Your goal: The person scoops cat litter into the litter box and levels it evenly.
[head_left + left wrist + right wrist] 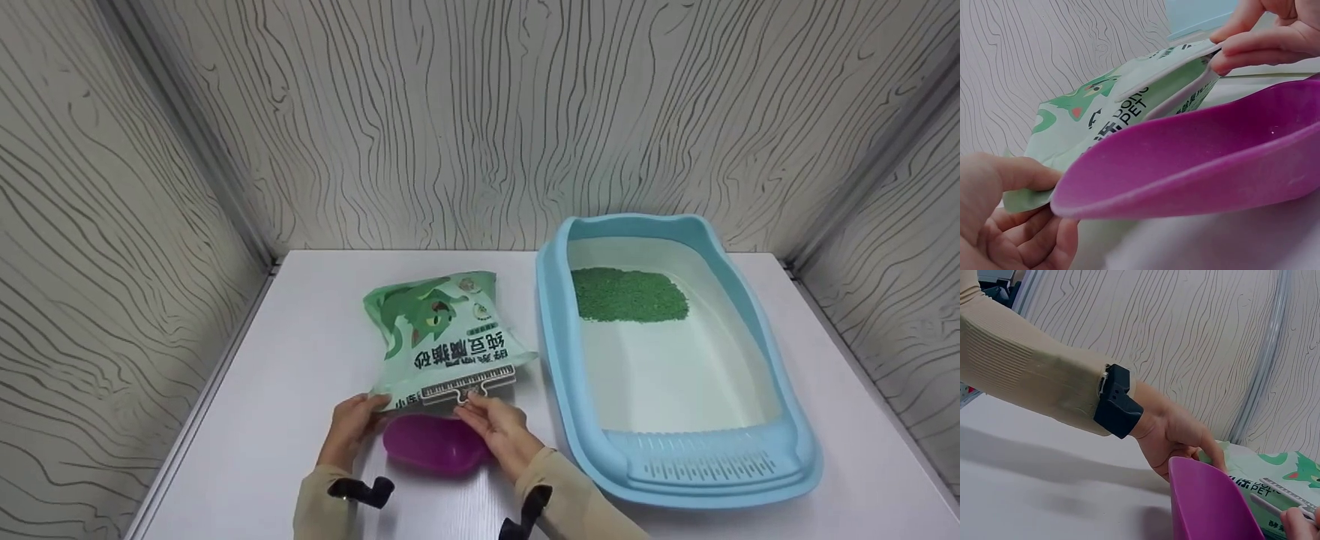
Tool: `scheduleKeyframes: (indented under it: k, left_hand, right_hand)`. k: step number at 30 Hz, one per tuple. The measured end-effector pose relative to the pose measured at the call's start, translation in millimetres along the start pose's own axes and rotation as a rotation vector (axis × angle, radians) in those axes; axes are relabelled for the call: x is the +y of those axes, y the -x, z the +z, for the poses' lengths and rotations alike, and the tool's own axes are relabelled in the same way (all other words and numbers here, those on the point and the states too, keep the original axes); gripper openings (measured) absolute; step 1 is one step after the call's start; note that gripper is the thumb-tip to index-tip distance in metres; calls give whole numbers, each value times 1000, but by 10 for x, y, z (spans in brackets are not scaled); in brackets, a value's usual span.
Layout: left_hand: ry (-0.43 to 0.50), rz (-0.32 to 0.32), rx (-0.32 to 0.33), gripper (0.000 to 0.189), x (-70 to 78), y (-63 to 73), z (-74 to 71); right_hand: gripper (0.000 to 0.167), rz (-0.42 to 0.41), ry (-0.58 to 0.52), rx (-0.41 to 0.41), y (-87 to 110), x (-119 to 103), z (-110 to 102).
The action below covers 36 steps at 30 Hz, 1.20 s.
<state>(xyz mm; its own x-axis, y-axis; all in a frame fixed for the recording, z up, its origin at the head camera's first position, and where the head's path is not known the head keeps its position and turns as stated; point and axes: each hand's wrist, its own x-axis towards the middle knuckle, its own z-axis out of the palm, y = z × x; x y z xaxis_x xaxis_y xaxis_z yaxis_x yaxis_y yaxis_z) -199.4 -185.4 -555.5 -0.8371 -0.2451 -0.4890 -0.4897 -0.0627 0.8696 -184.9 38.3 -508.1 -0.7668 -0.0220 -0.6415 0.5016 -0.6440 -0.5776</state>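
Observation:
A green and white cat litter bag (441, 337) lies on the white table (300, 360), its near end sealed with a white clip (469, 388). My left hand (354, 427) pinches the bag's near left corner (1027, 197). My right hand (499, 427) pinches the white clip (1185, 73) at its middle. A purple scoop (435, 444) lies on the table between my hands, just below the bag's edge; the same scoop (1196, 163) fills the left wrist view and its rim (1213, 506) shows in the right wrist view.
A light blue litter tray (750, 465) stands to the right of the bag, with green litter (628, 294) heaped at its far end and a slotted step at the near end. Wood-grain walls (480, 112) enclose the table on three sides.

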Motion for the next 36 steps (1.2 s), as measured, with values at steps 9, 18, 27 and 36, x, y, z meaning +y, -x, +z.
scheduleKeyframes:
  k: [9, 18, 27, 36]
  left_hand:
    - [7, -2, -12, 24, 17, -7, 20]
    - [16, -6, -24, 24, 26, 4, 44]
    - [8, -28, -2, 27, 14, -17, 14]
    - [4, -38, 5, 22, 2, -9, -13]
  right_hand:
    - [7, -28, 11, 39, -69, 5, 93]
    - [5, -46, 37, 56, -160, 74, 138]
    - [5, -1, 17, 20, -198, 77, 138]
    - [7, 26, 74, -29, -168, 43, 74]
